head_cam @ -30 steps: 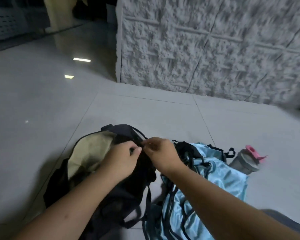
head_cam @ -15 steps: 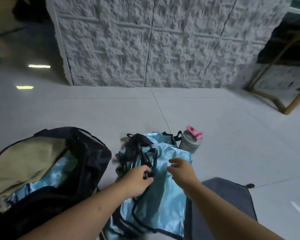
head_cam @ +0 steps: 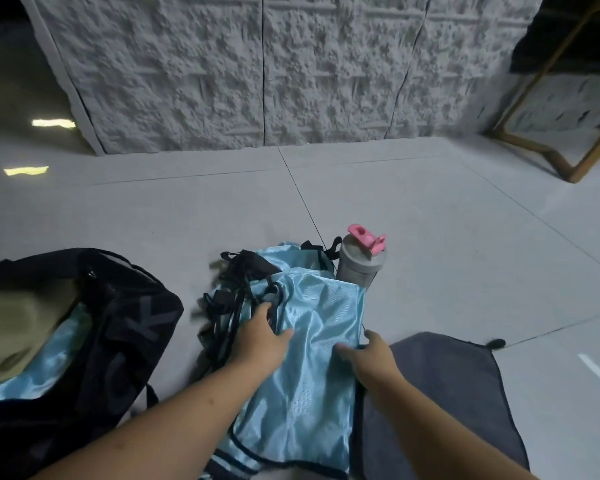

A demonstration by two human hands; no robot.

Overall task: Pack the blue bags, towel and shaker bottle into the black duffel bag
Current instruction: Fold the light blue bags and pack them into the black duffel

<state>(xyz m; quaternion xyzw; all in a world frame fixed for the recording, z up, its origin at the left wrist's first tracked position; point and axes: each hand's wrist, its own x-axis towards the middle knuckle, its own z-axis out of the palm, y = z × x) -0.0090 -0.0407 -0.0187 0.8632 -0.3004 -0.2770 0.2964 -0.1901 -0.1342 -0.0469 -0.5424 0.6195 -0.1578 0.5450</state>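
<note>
I have both hands down on the top shiny light-blue satin drawstring bag (head_cam: 312,368), which lies flat on the grey tiled floor (head_cam: 430,237) in a small pile of the same bags, between the open black duffel bag (head_cam: 125,341) to my left and the dark grey folded towel (head_cam: 440,386) to my right. My left hand (head_cam: 257,337) rests near the bag's corded mouth, fingers (head_cam: 262,308) loosely spread, reaching in among the black drawstring cords (head_cam: 232,306), thumb lying across the cloth. My right hand (head_cam: 371,355) sits at the bag's right edge, thumb and fingers closing on the fabric there; I cannot tell whether they have truly pinched it.

I judge this bag feather-light, limp and slippery: it will sag and slide through a loose hold. The gathered mouth with its cords offers the surest purchase, with the opposite edge pinched to keep it from trailing.

One blue bag already shows inside the duffel. The grey shaker bottle with pink flip lid (head_cam: 361,265) stands upright just behind the pile.
</note>
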